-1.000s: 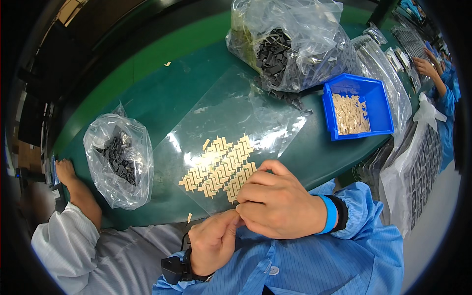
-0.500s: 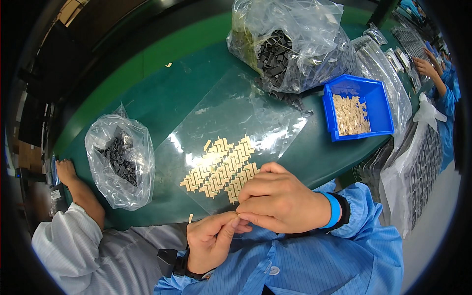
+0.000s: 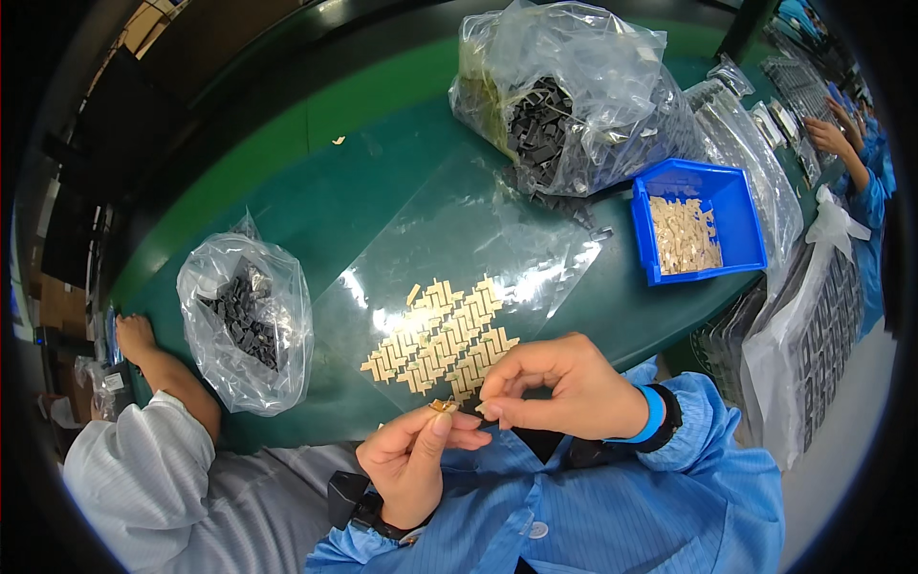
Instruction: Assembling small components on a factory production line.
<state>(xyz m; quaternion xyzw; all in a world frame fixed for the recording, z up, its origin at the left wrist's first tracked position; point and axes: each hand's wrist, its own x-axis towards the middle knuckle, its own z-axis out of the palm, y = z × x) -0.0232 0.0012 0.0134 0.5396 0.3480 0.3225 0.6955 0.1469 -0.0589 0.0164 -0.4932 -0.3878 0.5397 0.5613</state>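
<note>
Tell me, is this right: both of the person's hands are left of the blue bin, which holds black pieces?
Not quite: the head view shows the blue bin holding tan pieces, not black. The left hand and right hand are indeed left of it.

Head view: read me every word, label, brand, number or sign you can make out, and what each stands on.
No text can be read in this view.
Small white label at the far left: too small and blurred to read.
Blue bin: no readable lettering.
Large clear bag and smaller clear bag: none readable.
Pale pieces laid in rows: no readable marks.
Blue wristband: none readable.
</note>
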